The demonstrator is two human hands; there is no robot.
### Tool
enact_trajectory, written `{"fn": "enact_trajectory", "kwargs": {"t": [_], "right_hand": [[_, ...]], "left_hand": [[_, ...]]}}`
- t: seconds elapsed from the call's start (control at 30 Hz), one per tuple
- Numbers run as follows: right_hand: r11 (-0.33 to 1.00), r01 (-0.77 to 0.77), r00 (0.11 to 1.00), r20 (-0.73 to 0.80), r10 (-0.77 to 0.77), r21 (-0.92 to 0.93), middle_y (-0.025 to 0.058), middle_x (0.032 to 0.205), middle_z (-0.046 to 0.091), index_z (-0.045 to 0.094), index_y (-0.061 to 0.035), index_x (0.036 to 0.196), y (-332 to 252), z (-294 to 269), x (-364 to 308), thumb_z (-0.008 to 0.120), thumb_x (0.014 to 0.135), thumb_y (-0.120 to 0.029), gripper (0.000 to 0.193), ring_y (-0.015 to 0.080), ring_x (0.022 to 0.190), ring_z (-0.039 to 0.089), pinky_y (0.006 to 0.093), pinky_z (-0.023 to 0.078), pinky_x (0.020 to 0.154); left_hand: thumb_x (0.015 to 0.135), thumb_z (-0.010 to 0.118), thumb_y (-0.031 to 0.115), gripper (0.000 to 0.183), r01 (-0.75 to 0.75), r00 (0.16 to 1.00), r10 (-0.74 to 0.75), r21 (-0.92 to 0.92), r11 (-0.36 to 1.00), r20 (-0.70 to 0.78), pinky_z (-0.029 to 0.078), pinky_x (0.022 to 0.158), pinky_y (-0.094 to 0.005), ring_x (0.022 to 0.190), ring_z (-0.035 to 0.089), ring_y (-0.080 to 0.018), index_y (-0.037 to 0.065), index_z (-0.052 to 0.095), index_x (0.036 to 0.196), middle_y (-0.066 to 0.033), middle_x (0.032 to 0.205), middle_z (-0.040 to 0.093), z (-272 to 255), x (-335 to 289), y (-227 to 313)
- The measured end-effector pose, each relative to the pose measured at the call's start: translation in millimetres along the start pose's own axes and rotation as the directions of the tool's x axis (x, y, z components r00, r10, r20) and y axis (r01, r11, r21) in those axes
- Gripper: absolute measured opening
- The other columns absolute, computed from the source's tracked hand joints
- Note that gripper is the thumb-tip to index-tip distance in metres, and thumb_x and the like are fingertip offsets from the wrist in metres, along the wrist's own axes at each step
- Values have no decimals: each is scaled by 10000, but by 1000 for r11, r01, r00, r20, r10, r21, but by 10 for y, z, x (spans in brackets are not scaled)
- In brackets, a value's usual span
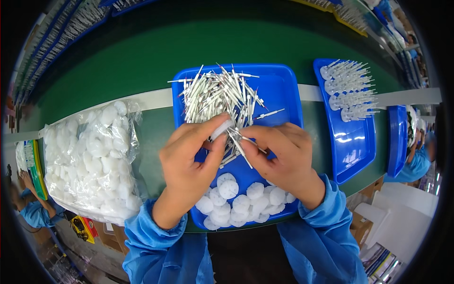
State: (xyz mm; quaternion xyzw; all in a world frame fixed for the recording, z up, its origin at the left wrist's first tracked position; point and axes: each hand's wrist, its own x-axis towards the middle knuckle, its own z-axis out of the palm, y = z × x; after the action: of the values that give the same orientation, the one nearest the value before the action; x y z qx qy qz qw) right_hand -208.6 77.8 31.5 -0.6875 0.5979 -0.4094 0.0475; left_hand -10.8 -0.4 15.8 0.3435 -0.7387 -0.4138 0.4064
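My left hand (189, 158) pinches a translucent white round plastic cap (221, 129) on edge between thumb and forefinger. Right beside it, my right hand (286, 151) has its thumb and forefinger closed on a thin white stick-like part (243, 154); its exact grip is partly hidden. The two pieces are close together, and I cannot tell whether they touch. Both hands are over a blue tray (281, 94). A heap of thin white stick-like parts (208, 97) fills its far left, while loose round white caps (257, 206) lie along its near side.
Left of the tray lies a clear plastic bag (92, 161) full of white caps. On the right, another blue tray (352, 154) holds rows of caps with sticks (352, 90). A white strip (309, 93) crosses the green table (156, 52). Co-workers' blue sleeves (411, 168) show at both sides.
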Motion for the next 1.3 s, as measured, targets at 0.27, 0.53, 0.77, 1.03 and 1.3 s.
{"fn": "enact_trajectory", "kwargs": {"t": [0.27, 0.53, 0.77, 1.03, 1.3], "right_hand": [[859, -428, 901, 203, 382, 281, 41, 688, 726, 816, -106, 975, -52, -15, -33, 911, 873, -167, 152, 194, 571, 707, 312, 505, 518], [990, -137, 990, -32, 136, -20, 31, 705, 735, 795, -120, 941, -14, 83, -60, 895, 879, -182, 133, 226, 574, 708, 343, 520, 523], [990, -83, 996, -45, 78, -116, 15, 674, 691, 746, -128, 906, -52, 24, -35, 872, 873, -183, 141, 240, 566, 681, 374, 503, 529], [990, -37, 999, -25, 34, -133, 4, 738, 715, 734, -121, 939, -83, 36, -34, 854, 874, -157, 142, 233, 639, 700, 373, 495, 595], [936, -156, 987, 94, 133, 317, 42, 886, 781, 769, -77, 1103, 12, -130, 28, 910, 865, -123, 280, 175, 816, 756, 322, 547, 728]], "left_hand": [[848, 834, -97, 399, -142, 990, 142, 65, 988, 7, 617, 727, -307, 852, 759, -222, 29, 826, 1226, -122, 1105, 833, -24, 34, -16], [804, 870, -61, 419, -201, 980, 196, 250, 947, 48, 599, 717, -358, 801, 751, -266, 29, 838, 1211, -108, 913, 805, 52, -10, 41], [788, 880, -65, 437, -270, 962, 263, 347, 898, 66, 594, 697, -354, 773, 747, -256, 4, 833, 1217, -97, 850, 785, 72, -26, 92], [777, 883, -77, 471, -170, 986, 162, 305, 937, 50, 590, 693, -335, 776, 749, -255, -10, 824, 1239, -116, 880, 801, 89, -107, 184], [776, 869, -78, 301, -365, 925, 380, 284, 886, 2, 631, 739, -322, 886, 771, -248, 13, 805, 1056, -131, 1093, 842, -17, 26, 91]]}}
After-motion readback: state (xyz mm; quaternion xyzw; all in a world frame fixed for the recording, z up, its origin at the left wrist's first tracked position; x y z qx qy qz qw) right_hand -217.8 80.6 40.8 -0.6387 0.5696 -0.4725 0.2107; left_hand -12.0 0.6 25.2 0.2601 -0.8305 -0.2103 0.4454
